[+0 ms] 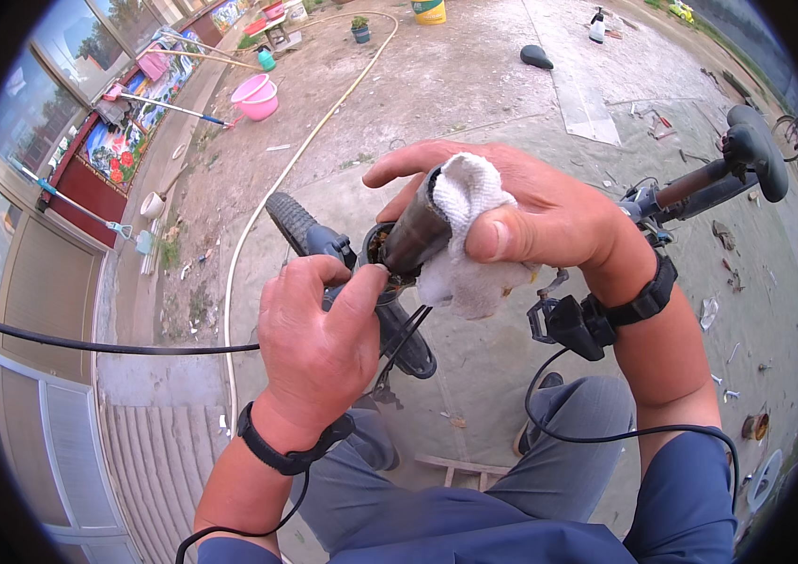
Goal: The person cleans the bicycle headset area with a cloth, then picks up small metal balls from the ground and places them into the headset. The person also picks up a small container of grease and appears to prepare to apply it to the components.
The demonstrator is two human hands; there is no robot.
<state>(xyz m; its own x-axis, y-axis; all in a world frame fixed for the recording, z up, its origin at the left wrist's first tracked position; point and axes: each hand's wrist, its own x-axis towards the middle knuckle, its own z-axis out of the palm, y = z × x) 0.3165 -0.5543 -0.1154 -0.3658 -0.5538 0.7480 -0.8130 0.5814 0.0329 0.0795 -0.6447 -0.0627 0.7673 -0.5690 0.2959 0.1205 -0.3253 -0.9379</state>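
My right hand [549,211] grips a white rag [463,235] wrapped around a dark metal tube [415,233] of a bicycle. The tube rises out of a round dark head-tube opening [375,246]. My left hand [319,343] pinches the rim of that opening with thumb and forefinger. A knobby front tyre [291,221] and the dark frame [408,343] lie just beyond and below my hands. A handlebar with a black grip [756,150] sticks out to the right of my right wrist. Both wrists wear black straps with cables.
A pale hose [272,188] runs across the dirt and concrete yard. A pink basin [256,97], mops, buckets and a black saddle [536,57] lie farther off. A building wall with windows [32,216] stands on the left. Small parts litter the ground at right.
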